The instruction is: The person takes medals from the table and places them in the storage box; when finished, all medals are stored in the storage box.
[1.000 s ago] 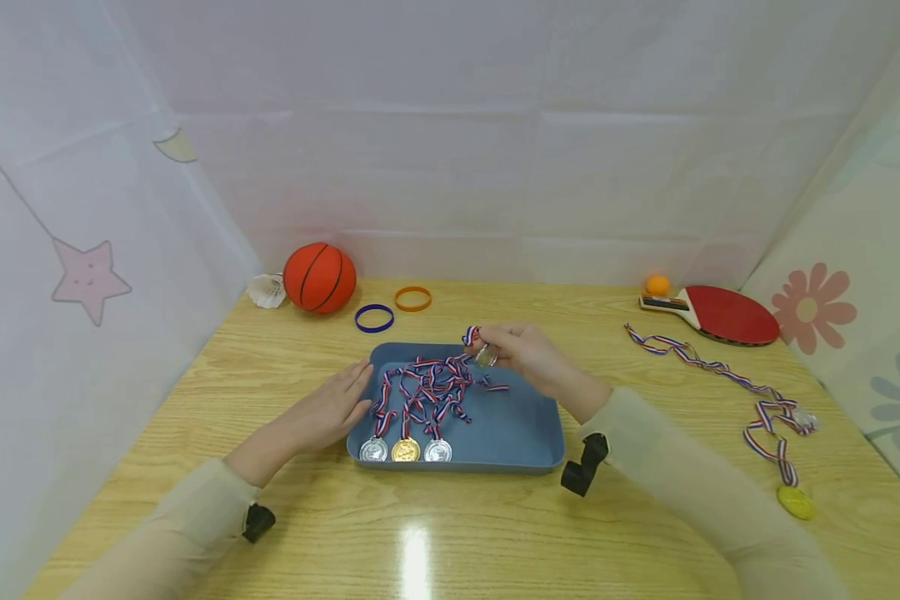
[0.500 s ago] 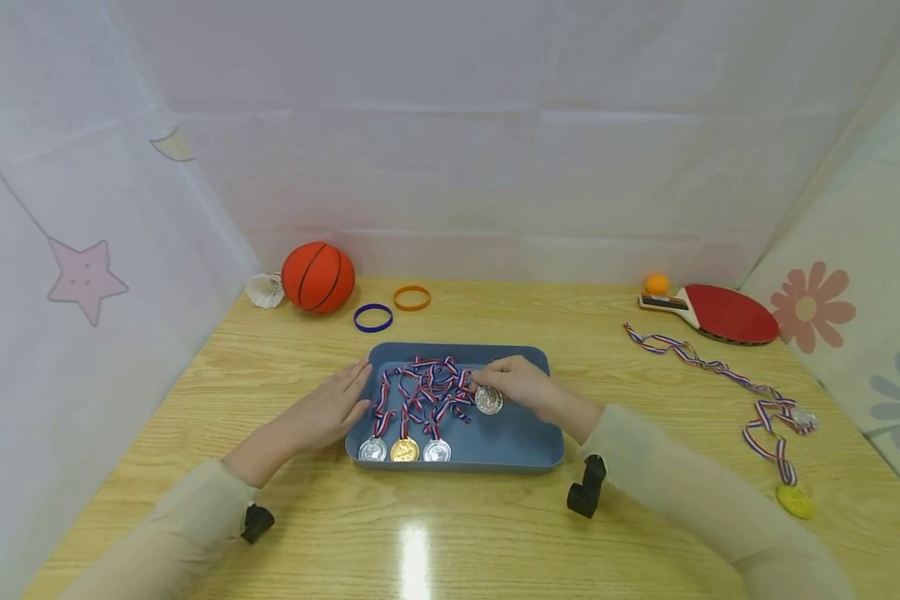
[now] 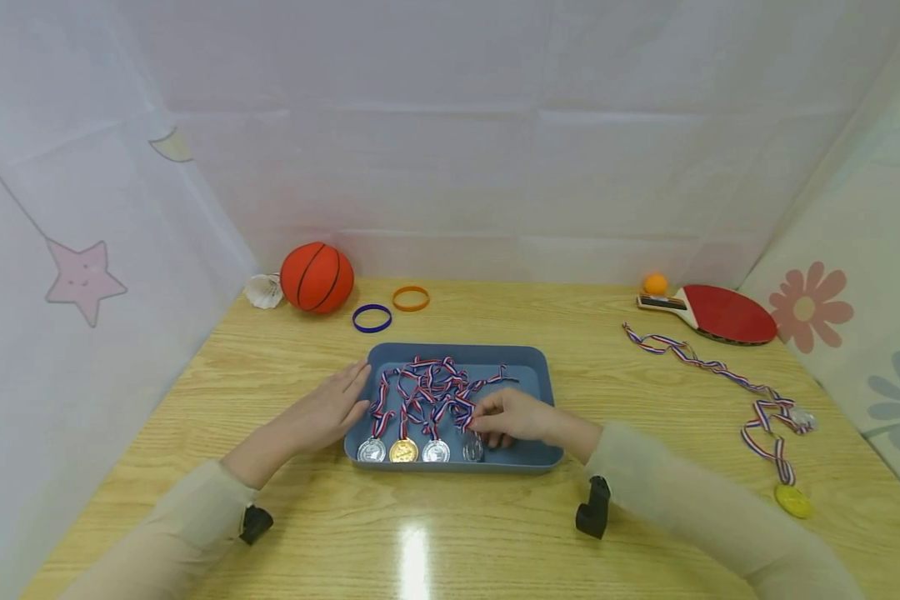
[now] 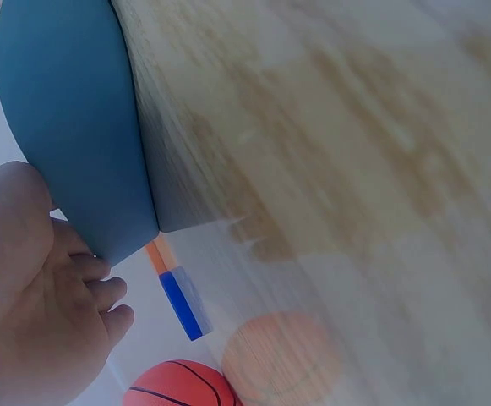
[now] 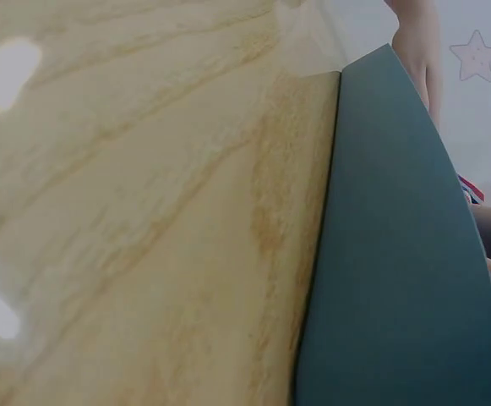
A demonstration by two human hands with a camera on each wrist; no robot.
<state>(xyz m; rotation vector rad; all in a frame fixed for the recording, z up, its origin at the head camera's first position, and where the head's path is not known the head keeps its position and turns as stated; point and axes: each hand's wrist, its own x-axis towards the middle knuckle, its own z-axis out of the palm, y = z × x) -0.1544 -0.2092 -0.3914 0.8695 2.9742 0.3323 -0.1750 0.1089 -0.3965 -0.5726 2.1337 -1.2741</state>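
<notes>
A shallow blue-grey tray (image 3: 513,458) stands on the wooden table, with tangled red, white and blue ribbons (image 3: 431,383) inside. Along its near wall lie a silver medal (image 3: 371,451), a gold medal (image 3: 403,451) and another silver medal (image 3: 436,452). Just right of these, my right hand (image 3: 516,414) pinches a further silver medal (image 3: 472,450) near its ribbon, low inside the tray. My left hand (image 3: 326,414) rests with straight fingers against the tray's left rim. In the left wrist view, the left fingers (image 4: 93,288) reach past the tray's corner (image 4: 101,169).
Behind the tray lie a blue wristband (image 3: 372,318) and an orange wristband (image 3: 411,298), with a small basketball (image 3: 317,277) and a shuttlecock (image 3: 263,291) to their left. At right are a table tennis bat (image 3: 727,314), an orange ball (image 3: 655,284) and a gold medal (image 3: 792,501) beside a silver medal (image 3: 802,418).
My right hand has lowered the silver medal from above the tray's back rim to the near wall, beside the other medals. Its ribbon now trails back inside the tray. My left hand stays put.
</notes>
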